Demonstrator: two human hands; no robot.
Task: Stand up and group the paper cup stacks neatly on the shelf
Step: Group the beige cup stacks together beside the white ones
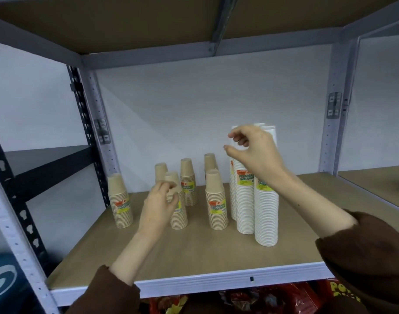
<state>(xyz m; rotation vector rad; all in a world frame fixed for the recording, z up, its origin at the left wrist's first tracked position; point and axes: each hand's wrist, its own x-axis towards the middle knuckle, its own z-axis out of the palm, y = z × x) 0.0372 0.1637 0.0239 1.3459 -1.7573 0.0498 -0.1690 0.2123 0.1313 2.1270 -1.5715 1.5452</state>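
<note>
Several short brown paper cup stacks stand upright on the shelf board (194, 252): one at the far left (120, 200), one in the middle front (178, 214), two behind it, and another pair centre right (216, 200). Tall white cup stacks (266, 214) stand grouped at the right, each with a yellow label. My left hand (158, 207) hovers in front of the middle brown stack, fingers loosely curled, holding nothing. My right hand (250, 152) is raised beside the upper part of the white stacks, thumb and fingers apart and empty, hiding part of them.
Grey metal uprights (336, 123) frame the bay, and the shelf above (148, 23) hangs low overhead. A black rack (46, 168) stands to the left. Red snack bags (261, 300) lie on the shelf below. The board's front half is bare.
</note>
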